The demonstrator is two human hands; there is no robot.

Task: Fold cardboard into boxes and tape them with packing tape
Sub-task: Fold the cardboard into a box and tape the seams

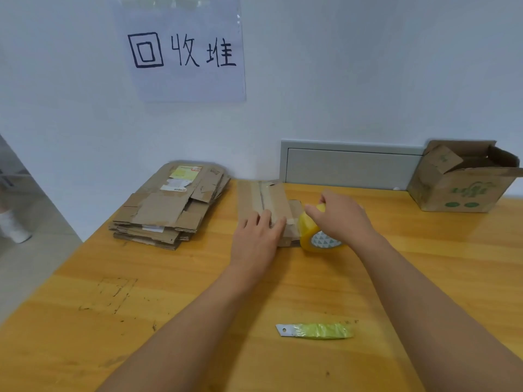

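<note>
Fingers [266, 219] of the left hand [256, 239] are laid flat and straight on the near end of the small cardboard box [266, 202], pressing it down; nothing is gripped. Those of the right hand [339, 215] are curled over the yellow tape roll [314, 233], which is held on edge just beside the box's right end. Nearest the viewer, a utility knife [314, 331] in a green wrap is noted lying on the counter [169, 321], untouched. The taping step is judged to be in hand; the next move calls for tape to be drawn along the seam and cut. The box is seen mid-counter, low and closed, with a strip already running along its top seam. Farther left, a stack of flattened cardboard [167, 210] is recorded.
</note>
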